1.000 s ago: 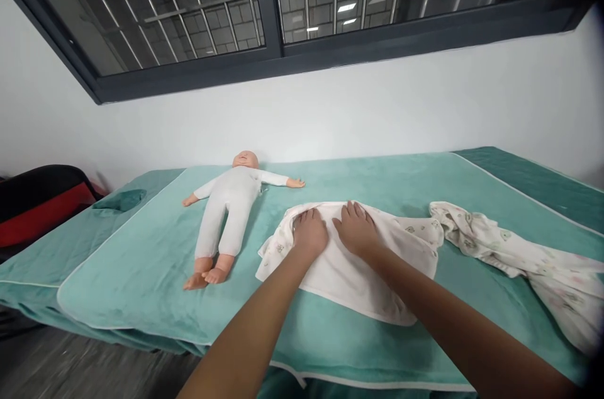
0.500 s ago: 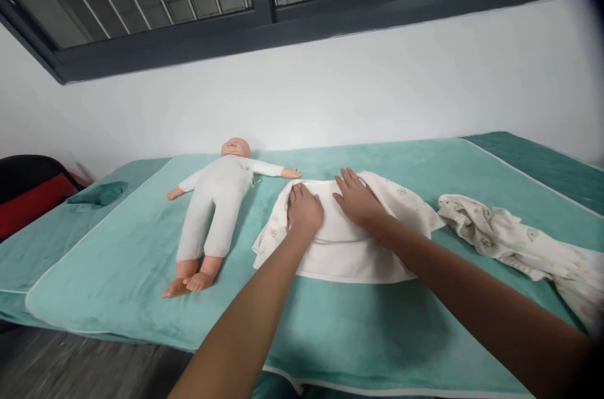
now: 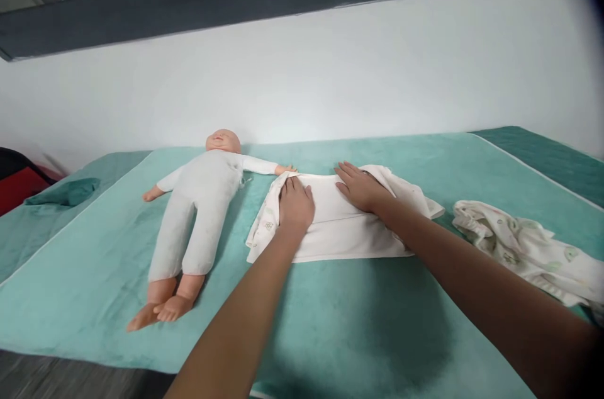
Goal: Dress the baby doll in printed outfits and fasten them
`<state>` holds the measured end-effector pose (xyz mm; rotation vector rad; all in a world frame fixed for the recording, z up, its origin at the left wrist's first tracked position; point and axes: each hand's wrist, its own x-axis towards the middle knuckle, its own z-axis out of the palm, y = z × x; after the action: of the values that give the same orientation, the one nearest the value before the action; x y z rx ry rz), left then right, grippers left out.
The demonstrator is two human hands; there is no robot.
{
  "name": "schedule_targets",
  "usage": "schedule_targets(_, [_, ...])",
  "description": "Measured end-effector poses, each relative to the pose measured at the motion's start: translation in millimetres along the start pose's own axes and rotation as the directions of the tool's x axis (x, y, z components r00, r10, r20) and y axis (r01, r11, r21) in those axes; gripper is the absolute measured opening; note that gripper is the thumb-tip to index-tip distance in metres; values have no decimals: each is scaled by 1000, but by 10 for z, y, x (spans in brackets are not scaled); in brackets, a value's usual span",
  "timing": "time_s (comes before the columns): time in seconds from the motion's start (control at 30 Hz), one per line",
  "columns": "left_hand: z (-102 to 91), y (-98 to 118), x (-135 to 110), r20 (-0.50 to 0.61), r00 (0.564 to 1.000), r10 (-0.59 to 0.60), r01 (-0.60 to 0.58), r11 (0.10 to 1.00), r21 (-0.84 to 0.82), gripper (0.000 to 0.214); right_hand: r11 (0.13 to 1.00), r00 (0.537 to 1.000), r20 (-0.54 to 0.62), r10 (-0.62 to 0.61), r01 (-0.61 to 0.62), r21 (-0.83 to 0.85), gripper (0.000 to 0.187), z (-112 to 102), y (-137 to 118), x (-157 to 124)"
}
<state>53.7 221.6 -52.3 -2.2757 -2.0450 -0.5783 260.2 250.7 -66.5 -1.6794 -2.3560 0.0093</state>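
A white baby top (image 3: 353, 238) with small prints on its sides lies spread on the green bed cover, its inner face showing. My left hand (image 3: 296, 204) rests flat on its left part, fingers stretched toward the wall. On the upper right part lies my right hand (image 3: 362, 188), palm down with its fingers spread. To the left of the top, a baby doll (image 3: 201, 191) in a white body lies on its back. One of the doll's hands reaches close to the top's upper left corner.
A crumpled printed white garment (image 3: 528, 248) lies at the right. The green bed cover (image 3: 340, 323) runs along a white wall (image 3: 306, 84) under a dark window frame (image 3: 165, 5). A red and black object (image 3: 21, 182) stands at the far left.
My view has shifted down and a little right. Both hands stay on the top, which looks flatter and smoother along its near edge.
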Motion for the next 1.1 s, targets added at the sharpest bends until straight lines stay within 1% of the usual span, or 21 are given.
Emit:
schedule_targets(0.17, [-16,-33,-70,14,998,64,-64,998,-13,51,1000,999,32,27,-26,-8,61,12,-106,-112])
schedule_targets(0.27, [-43,-64,-176,1,996,86,-86,996,-20,50,997,997,30,73,-73,-17,66,-19,-227,-283])
schedule_targets(0.33, [-88,-84,-297,-8,994,109,-110,994,-20,50,995,995,17,99,-99,-22,67,-47,-344,-453])
schedule_targets(0.43, [-205,-147,-567,-15,983,183,-183,983,-22,47,998,998,-3,66,-66,-15,65,-86,-539,-803])
schedule_targets(0.53, [-357,-306,-924,-27,950,310,-311,947,-81,40,999,999,-34,-38,38,22,66,-127,-665,-1236])
schedule_targets(0.6, [-456,-458,-1172,-39,928,370,-372,913,-168,34,993,993,-54,-102,105,52,66,-177,-674,-1525])
schedule_targets(0.67, [-539,-604,-1385,-49,907,419,-418,876,-240,29,986,988,-69,-135,141,89,65,-248,-626,-1764])
schedule_targets(0.73, [-596,-701,-1531,-49,882,468,-464,845,-265,29,985,987,-90,-130,139,105,52,-327,-548,-1918])
schedule_targets(0.77, [-614,-724,-1574,-46,874,484,-478,839,-260,31,987,987,-100,-123,132,91,42,-362,-508,-1958])
schedule_targets(0.83, [-633,-724,-1603,-35,879,475,-471,855,-216,36,992,986,-120,-119,123,25,29,-413,-450,-1979])
schedule_targets(0.9, [-641,-684,-1579,-21,903,429,-428,893,-139,36,990,984,-121,-133,127,-52,26,-437,-428,-1955])
schedule_targets(0.97, [-650,-637,-1538,-10,919,393,-393,917,-71,31,985,982,-117,-150,139,-99,25,-445,-435,-1935])
schedule_targets(1.1, [-722,-599,-1509,1,917,399,-399,916,-46,23,977,977,-95,-189,178,-113,27,-482,-464,-2008])
